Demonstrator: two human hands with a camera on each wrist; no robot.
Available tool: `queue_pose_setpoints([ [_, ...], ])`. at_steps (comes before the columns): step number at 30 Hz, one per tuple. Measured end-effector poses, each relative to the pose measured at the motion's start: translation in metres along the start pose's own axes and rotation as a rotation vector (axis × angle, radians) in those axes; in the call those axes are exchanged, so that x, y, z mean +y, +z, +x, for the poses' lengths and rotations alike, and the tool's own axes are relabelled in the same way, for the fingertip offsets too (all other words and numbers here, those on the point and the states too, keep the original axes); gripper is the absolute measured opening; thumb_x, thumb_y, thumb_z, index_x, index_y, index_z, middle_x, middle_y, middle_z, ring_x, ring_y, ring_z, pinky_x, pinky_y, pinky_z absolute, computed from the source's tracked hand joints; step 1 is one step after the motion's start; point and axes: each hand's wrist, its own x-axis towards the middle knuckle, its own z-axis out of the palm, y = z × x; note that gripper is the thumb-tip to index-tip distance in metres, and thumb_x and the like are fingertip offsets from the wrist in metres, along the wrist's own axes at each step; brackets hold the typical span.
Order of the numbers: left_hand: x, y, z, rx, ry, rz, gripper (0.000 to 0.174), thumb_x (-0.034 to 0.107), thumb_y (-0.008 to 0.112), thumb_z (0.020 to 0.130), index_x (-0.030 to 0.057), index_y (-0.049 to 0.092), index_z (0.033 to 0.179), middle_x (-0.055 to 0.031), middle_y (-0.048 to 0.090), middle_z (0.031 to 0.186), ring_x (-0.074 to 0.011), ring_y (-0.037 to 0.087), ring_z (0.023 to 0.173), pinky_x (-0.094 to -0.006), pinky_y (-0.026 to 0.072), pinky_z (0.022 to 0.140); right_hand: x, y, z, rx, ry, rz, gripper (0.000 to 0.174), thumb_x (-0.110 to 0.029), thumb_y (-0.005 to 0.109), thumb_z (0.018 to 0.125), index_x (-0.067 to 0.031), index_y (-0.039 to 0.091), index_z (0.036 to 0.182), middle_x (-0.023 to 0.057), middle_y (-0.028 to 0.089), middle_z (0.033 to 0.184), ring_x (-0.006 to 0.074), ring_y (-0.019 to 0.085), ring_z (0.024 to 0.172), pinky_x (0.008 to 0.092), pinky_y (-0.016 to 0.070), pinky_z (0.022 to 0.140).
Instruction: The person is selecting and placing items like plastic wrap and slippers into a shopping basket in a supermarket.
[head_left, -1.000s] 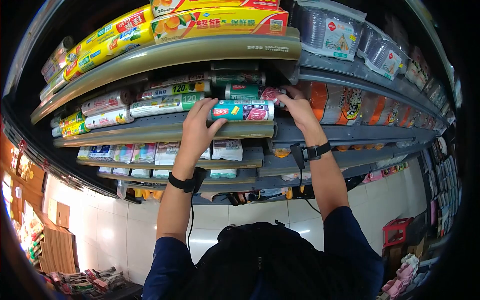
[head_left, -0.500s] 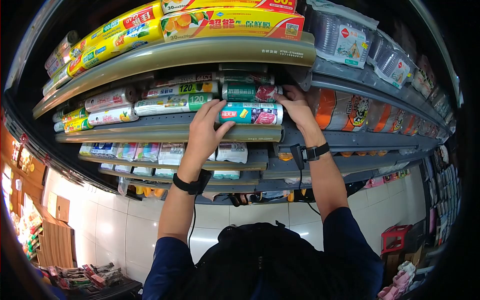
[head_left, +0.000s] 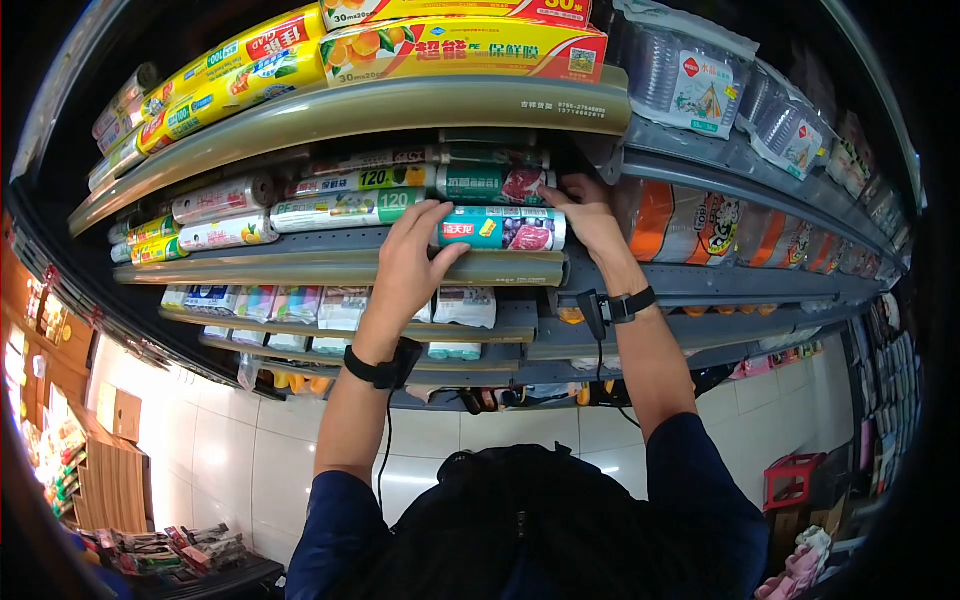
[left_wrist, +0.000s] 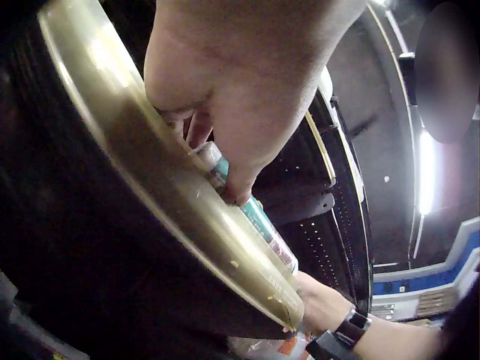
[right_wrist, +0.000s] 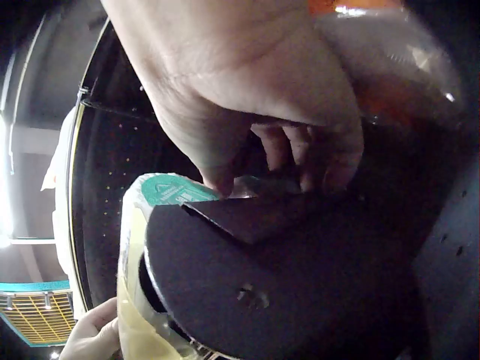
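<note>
On the middle shelf lies a teal-and-white roll of food bags (head_left: 500, 229) with a meat-and-berries picture. My left hand (head_left: 408, 255) grips its left end, thumb in front and fingers over the top. Just behind it is a darker green roll of food bags (head_left: 490, 184) with a similar picture. My right hand (head_left: 590, 212) is at that rear roll's right end, fingers curled. In the right wrist view, the right thumb (right_wrist: 217, 180) meets the roll's end, with clear wrap between it and the fingers; the shelf end hides part of this.
White and green rolls (head_left: 345, 210) lie left of the left hand. Above, the upper shelf's lip (head_left: 400, 105) overhangs, with yellow cling-film boxes (head_left: 460, 50) on it. Bags with orange prints (head_left: 680, 220) stand to the right. Lower shelves hold packets (head_left: 345, 305).
The rear green roll has slid left, now reaching past the front roll's left label edge, with the right hand following. The left hand has stayed on the front roll. The head view shifted slightly earlier.
</note>
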Motion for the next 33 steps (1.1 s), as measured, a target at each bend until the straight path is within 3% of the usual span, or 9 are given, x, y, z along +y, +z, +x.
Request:
queue_pose_setpoints([
  [2, 0.006, -0.004, 0.004, -0.063, -0.065, -0.046, 0.048, 0.012, 0.083, 0.082, -0.0007, 0.065, 0.125, -0.019, 0.064, 0.127, -0.0389, 0.063, 0.115, -0.0414, 0.0523, 0.095, 0.018, -0.007, -0.002, -0.023, -0.027, 0.117, 0.058, -0.034, 0.08, 0.089, 0.0096, 0.063, 0.123, 0.0248, 0.07, 0.116, 0.0286, 0.068, 0.108, 0.0363, 0.0516, 0.093],
  [3, 0.007, -0.005, 0.006, -0.06, -0.067, -0.044, 0.048, 0.012, 0.083, 0.082, -0.0007, 0.065, 0.125, -0.019, 0.064, 0.127, -0.0389, 0.063, 0.115, -0.0414, 0.0523, 0.095, 0.013, -0.01, -0.009, -0.027, -0.03, 0.118, 0.058, -0.034, 0.08, 0.089, 0.0096, 0.063, 0.123, 0.0248, 0.07, 0.116, 0.0286, 0.068, 0.108, 0.0363, 0.0516, 0.093],
  [6, 0.01, -0.005, 0.012, -0.066, -0.082, -0.053, 0.046, 0.012, 0.082, 0.082, -0.0016, 0.065, 0.123, -0.0189, 0.065, 0.121, -0.0397, 0.064, 0.109, -0.0423, 0.0528, 0.091, -0.012, -0.023, -0.04, 0.035, 0.046, 0.14, 0.045, -0.025, 0.075, 0.094, 0.009, 0.065, 0.121, 0.0204, 0.071, 0.11, 0.0225, 0.068, 0.102, 0.0328, 0.0527, 0.089],
  [9, 0.008, -0.004, 0.019, -0.091, -0.078, -0.019, 0.042, 0.011, 0.081, 0.082, -0.0027, 0.067, 0.12, -0.0187, 0.066, 0.113, -0.0407, 0.064, 0.101, -0.0441, 0.0528, 0.086, -0.012, -0.024, -0.058, -0.023, -0.037, 0.225, 0.031, -0.015, 0.072, 0.095, 0.006, 0.067, 0.118, 0.008, 0.072, 0.095, 0.0104, 0.065, 0.084, 0.0259, 0.053, 0.077],
  [14, -0.001, 0.016, 0.013, 0.062, 0.027, 0.11, 0.036, 0.008, 0.081, 0.08, -0.0015, 0.071, 0.114, -0.0174, 0.067, 0.107, -0.0396, 0.061, 0.1, -0.0456, 0.0508, 0.087, -0.008, -0.012, -0.066, -0.037, -0.085, 0.146, 0.024, -0.012, 0.074, 0.092, 0.0057, 0.068, 0.109, 0.0054, 0.071, 0.087, 0.0087, 0.062, 0.075, 0.0257, 0.0519, 0.068],
  [17, -0.001, 0.025, 0.009, 0.162, 0.05, 0.162, 0.036, 0.005, 0.081, 0.078, -0.0015, 0.072, 0.112, -0.0168, 0.067, 0.106, -0.037, 0.06, 0.101, -0.0447, 0.0506, 0.087, -0.008, -0.009, -0.067, -0.037, -0.075, 0.059, 0.017, -0.007, 0.072, 0.094, 0.0045, 0.068, 0.106, 0.0013, 0.068, 0.089, 0.0046, 0.059, 0.076, 0.0213, 0.048, 0.067],
  [20, -0.002, 0.024, 0.011, 0.164, 0.035, 0.145, 0.035, 0.007, 0.081, 0.079, 0.0, 0.073, 0.112, -0.0168, 0.067, 0.107, -0.0369, 0.06, 0.104, -0.0452, 0.0501, 0.09, -0.002, -0.003, -0.064, -0.003, -0.095, 0.073, 0.015, -0.007, 0.073, 0.094, 0.0041, 0.068, 0.102, 0.0, 0.066, 0.085, 0.0027, 0.055, 0.072, 0.0205, 0.0452, 0.064],
  [22, -0.004, 0.026, 0.009, 0.165, 0.023, 0.149, 0.035, 0.008, 0.082, 0.079, 0.0001, 0.073, 0.112, -0.0167, 0.067, 0.108, -0.0368, 0.06, 0.105, -0.0449, 0.05, 0.091, 0.002, -0.004, -0.063, 0.01, -0.13, 0.062, 0.018, -0.01, 0.073, 0.092, 0.0049, 0.068, 0.102, 0.002, 0.065, 0.077, 0.0041, 0.05, 0.061, 0.0245, 0.0406, 0.056],
  [33, 0.019, 0.002, -0.019, 0.296, 0.109, 0.053, 0.024, 0.005, 0.082, 0.078, 0.0014, 0.075, 0.1, -0.016, 0.069, 0.116, -0.0349, 0.064, 0.107, -0.0434, 0.0529, 0.09, -0.014, -0.032, -0.098, 0.031, -0.105, 0.167, 0.016, -0.006, 0.072, 0.092, 0.003, 0.069, 0.105, 0.0037, 0.066, 0.082, 0.0066, 0.059, 0.074, 0.0244, 0.0497, 0.067],
])
